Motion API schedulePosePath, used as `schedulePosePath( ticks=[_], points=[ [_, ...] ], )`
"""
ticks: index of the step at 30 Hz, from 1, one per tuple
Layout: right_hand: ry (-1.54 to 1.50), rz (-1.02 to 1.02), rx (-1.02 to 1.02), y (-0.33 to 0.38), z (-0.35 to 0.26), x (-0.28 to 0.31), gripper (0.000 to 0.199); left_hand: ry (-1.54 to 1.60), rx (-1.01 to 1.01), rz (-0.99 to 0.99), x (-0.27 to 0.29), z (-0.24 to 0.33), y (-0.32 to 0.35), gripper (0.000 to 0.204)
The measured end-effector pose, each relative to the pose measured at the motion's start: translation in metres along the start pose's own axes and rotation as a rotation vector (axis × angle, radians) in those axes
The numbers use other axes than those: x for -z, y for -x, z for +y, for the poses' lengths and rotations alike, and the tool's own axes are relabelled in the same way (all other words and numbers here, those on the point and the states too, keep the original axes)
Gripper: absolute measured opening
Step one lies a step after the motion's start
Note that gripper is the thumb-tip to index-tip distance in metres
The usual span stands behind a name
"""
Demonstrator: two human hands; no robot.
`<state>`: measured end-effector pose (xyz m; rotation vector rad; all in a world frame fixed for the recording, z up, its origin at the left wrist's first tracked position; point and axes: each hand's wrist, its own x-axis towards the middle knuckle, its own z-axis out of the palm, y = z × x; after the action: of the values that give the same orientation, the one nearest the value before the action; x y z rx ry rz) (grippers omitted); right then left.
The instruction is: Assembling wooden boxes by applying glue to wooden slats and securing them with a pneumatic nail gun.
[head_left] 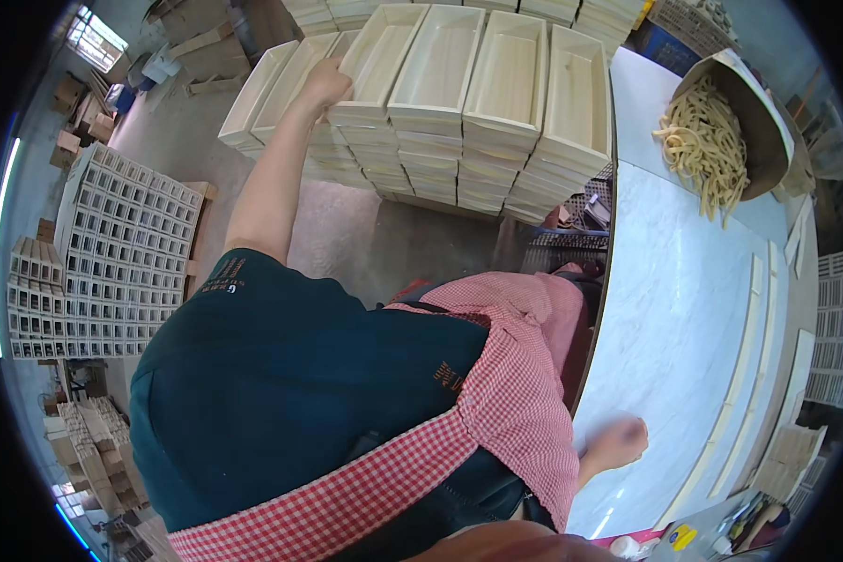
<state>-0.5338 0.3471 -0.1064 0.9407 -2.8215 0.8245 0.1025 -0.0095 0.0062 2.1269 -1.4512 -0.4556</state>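
My left arm reaches out to rows of stacked shallow wooden boxes (431,70), pale and open at the top. My left hand (328,84) is closed on the edge of one wooden box (377,66) in the top layer; its fingertips are partly hidden. Over the near part of the white marbled tabletop (684,290), my right hand (620,442) is curled closed. Whatever it may hold is hidden by the fingers.
A tipped container (763,131) spills pale, curled strips (707,145) onto the far end of the table. Long thin wooden strips (735,375) lie along its right side. More stacked boxes (122,253) stand on a pallet at the left.
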Motion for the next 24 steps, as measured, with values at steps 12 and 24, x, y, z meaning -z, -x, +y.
schedulePosePath(
  ticks=[12,24],
  points=[
    [-0.067,0.072,0.223,0.004,0.019,-0.011,0.028,-0.145,-0.511,0.022,0.006,-0.020,-0.027,0.048],
    [0.411,0.226,0.114,-0.165,0.176,0.089,0.042,0.116,-1.380,-0.316,-0.218,0.302,0.218,0.036]
  ],
)
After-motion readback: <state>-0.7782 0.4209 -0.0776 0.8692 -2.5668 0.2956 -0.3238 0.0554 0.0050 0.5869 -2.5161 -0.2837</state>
